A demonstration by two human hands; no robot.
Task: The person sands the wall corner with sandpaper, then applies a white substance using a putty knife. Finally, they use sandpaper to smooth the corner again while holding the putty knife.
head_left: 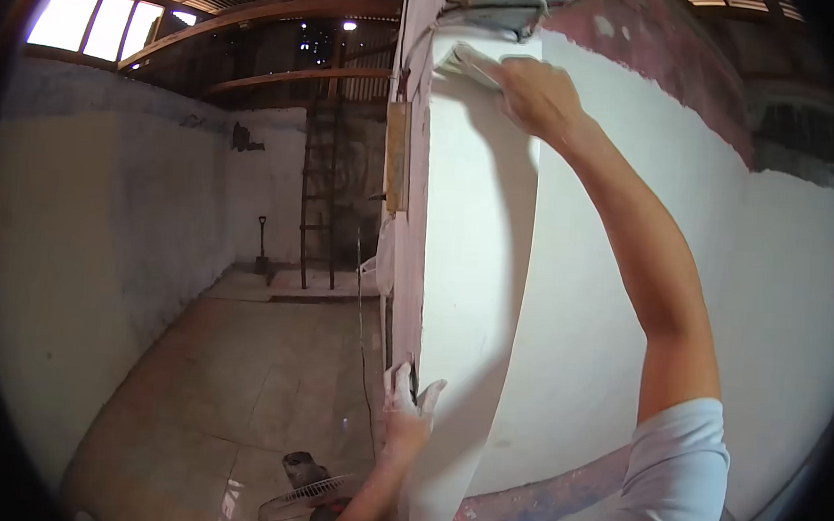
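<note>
A narrow white wall face [470, 235] stands in the middle, meeting a wider white wall at a corner on its right. High up, my right hand [530, 89] is closed round a tool that is hard to make out, its far end against the top of the white face. Lower down, my left hand [408, 397] is at the wall's left edge, dusted with white. Its fingers and thumb are spread around a thin dark object at that edge; whether it grips the object is unclear. My right arm's shadow falls down the white face.
A fan [305, 500] stands on the floor at the lower left, close to my left forearm. A ladder [320, 194] and a shovel [262, 243] lean at the far wall. A wooden piece [397, 156] is fixed along the wall edge. Metal bars jut out above my right hand.
</note>
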